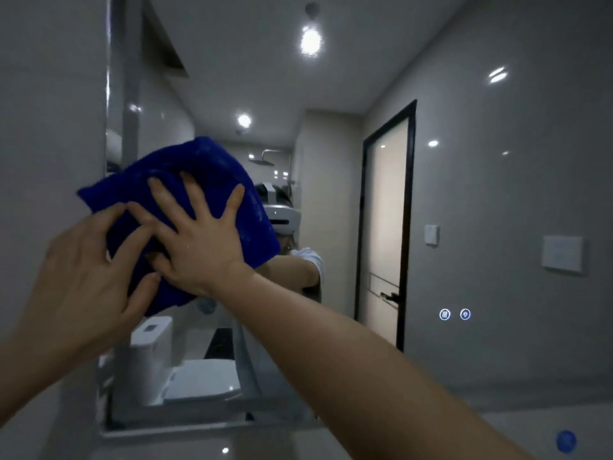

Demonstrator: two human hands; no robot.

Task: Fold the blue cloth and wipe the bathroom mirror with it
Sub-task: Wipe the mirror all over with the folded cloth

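Fingers of the right hand are spread wide and straight, and they press flat on the blue cloth, so this hand grips nothing; it only pushes the cloth against the bathroom mirror. I think the wide spread is there to give pressure over a big part of the cloth, so that more glass is cleaned with one stroke. The left hand comes from the lower left, and its fingers lie fairly straight on the lower left part of the cloth, touching the right hand's fingers. Probably it helps to keep the bundle together and stops it from sliding down; whether its thumb hooks the cloth's edge, I cannot tell. The cloth looks bunched or folded into a thick pad, not hanging loose, so the folding step seems to be done and the wiping is the step in hand. It sits between the palms and the glass, at the left side of the mirror, and one corner goes a little past the mirror's left edge, in front of the wall. Most of the cloth shows above and to the right of the fingers, and only a small part is below the palms. To the right, well apart from the cloth, a large area of glass waits to be wiped.
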